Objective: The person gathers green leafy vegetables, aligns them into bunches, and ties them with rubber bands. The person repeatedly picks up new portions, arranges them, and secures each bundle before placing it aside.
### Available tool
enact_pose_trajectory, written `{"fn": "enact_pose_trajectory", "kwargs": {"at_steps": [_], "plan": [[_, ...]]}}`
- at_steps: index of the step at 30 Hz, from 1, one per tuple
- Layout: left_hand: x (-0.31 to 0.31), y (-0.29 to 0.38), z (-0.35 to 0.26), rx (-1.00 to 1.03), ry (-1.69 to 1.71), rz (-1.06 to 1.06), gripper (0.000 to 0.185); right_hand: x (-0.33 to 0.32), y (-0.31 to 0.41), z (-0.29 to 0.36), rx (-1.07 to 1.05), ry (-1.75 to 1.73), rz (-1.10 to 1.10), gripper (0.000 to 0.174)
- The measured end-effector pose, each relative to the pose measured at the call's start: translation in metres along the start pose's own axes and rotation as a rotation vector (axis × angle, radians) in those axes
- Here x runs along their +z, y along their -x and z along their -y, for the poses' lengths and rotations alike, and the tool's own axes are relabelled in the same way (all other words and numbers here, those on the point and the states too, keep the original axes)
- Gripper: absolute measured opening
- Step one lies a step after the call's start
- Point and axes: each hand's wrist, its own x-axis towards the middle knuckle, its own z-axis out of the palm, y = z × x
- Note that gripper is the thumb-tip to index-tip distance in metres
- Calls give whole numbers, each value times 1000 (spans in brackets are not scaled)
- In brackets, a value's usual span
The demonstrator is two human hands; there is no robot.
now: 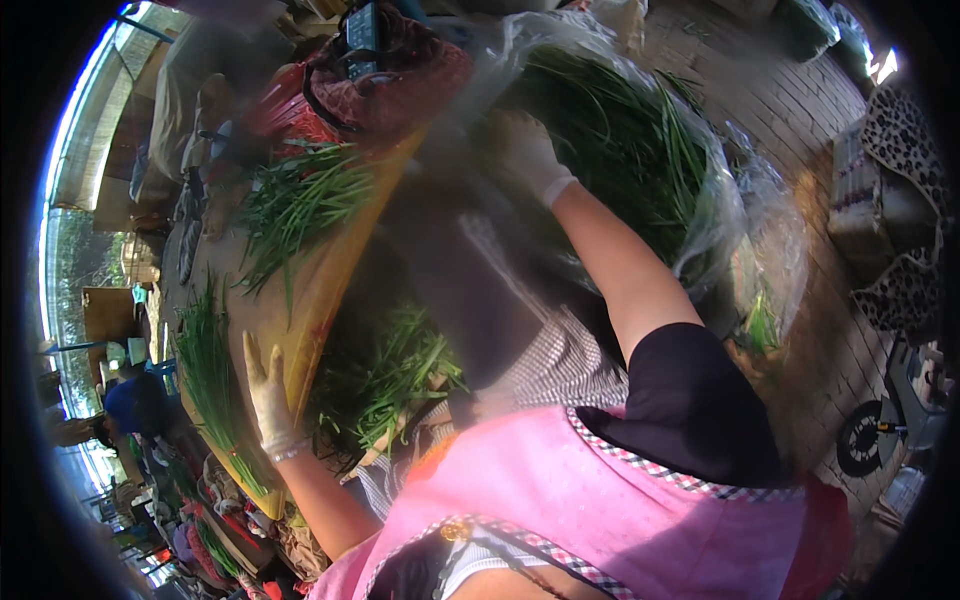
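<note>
My left hand point(268, 394), in a pale thin glove, is held over the near edge of a table point(259, 300) with its fingers apart and nothing in them. Beside it lies a long bundle of green chives or similar leaves point(206, 367). A looser pile of cut green leaves point(311, 195) rests farther along the tabletop. My right hand point(529, 150), also gloved, reaches to the inner side of a large clear plastic bag point(720, 225) full of long green leaves point(600, 127). Blur there hides its fingertips, so whether it grips anything is unclear.
Loose green trimmings point(409, 367) lie low between the table and my legs. A dark red bag point(390, 82) and red strands point(289, 112) sit at the table's far end. A wheeled vehicle point(862, 439) stands on the brick floor point(810, 97) at right. A person in blue point(139, 405) is at left.
</note>
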Motion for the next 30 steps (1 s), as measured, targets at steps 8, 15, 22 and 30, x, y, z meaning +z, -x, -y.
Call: {"fn": "enact_pose_trajectory", "kwargs": {"at_steps": [8, 15, 22, 30], "plan": [[12, 29, 15, -173, -21, -51, 66, 39, -77, -19, 372, 159, 337, 84], [58, 12, -1, -237, 69, -21, 65, 45, -86, -17, 310, 363, 661, 88], [69, 1, -7, -160, 56, 39, 58, 48, -114, -7, 139, 450, 772, 65], [75, 12, -4, -225, 47, 43, 48, 63, -107, 4, 191, 342, 845, 62]]}}
